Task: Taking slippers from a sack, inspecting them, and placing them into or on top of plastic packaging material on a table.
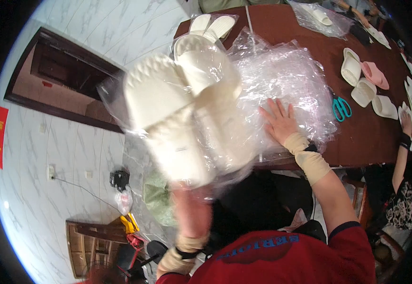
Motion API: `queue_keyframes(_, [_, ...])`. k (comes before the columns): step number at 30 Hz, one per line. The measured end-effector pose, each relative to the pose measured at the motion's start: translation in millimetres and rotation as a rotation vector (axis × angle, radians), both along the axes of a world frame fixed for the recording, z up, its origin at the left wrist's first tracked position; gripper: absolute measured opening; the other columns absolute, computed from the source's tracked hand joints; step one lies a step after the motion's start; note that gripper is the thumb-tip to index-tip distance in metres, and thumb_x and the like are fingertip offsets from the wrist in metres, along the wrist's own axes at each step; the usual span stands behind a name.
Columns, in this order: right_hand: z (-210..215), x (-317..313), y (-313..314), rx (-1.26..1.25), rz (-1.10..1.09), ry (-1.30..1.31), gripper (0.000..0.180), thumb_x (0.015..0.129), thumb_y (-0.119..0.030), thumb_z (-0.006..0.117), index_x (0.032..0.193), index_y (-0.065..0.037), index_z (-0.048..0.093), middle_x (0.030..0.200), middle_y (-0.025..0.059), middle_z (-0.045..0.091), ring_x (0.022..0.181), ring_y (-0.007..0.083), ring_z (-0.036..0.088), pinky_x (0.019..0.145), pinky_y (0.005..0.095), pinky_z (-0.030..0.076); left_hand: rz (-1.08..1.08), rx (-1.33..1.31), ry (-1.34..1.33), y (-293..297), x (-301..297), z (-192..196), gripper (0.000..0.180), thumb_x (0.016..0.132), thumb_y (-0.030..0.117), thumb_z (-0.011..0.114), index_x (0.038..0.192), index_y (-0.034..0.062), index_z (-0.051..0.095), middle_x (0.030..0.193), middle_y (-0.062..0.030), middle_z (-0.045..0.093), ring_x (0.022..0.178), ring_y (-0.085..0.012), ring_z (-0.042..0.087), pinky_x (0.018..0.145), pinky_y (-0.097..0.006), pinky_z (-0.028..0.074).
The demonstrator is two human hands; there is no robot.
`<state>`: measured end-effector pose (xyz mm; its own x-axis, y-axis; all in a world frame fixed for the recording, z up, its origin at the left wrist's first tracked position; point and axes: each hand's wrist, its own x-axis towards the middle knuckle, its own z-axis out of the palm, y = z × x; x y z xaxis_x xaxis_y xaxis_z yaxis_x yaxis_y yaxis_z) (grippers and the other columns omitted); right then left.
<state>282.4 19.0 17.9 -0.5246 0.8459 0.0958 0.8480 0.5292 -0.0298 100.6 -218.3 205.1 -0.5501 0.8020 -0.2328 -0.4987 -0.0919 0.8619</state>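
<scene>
My left hand (192,208) holds up a clear plastic bag with a pair of cream slippers (177,109) inside, raised close to the camera and blurred. The fingers are mostly hidden behind the bag. My right hand (278,120) lies flat, fingers spread, on a heap of clear plastic bags (286,75) on the brown table (367,137). Both wrists wear beige sleeves.
Teal-handled scissors (341,107) lie right of the bag heap. Loose cream slippers and a pink slipper (375,75) sit further right. Another bagged pair (213,24) lies at the table's far end. Another person's hand (407,125) rests at the right edge.
</scene>
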Motion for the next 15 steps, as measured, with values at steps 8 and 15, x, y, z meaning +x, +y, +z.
queue_keyframes(8, [6.6,30.0,-9.9,-0.310,-0.152,0.433,0.065,0.086,-0.050,0.047,0.138,-0.013,0.037,0.140,0.0165,0.039,0.130,0.0342,0.033,0.109,0.0455,0.024,-0.894,-0.085,0.575,87.5,18.9,-18.9,0.023,0.095,0.013,0.051,0.106,-0.0027,0.062,0.109,-0.0124,0.064,0.096,-0.0165,0.060,0.086,-0.030,0.047])
queue_keyframes(15, [14.2,19.7,-13.8,-0.297,-0.139,0.513,0.061,0.088,-0.050,0.045,0.135,-0.011,0.038,0.137,0.0156,0.042,0.126,0.0329,0.039,0.106,0.0445,0.030,-0.392,-0.234,1.369,196.5,-25.4,-136.3,0.037,0.083,0.020,0.065,0.116,0.0051,0.054,0.100,-0.0148,0.060,0.096,-0.0335,0.056,0.082,-0.041,0.044])
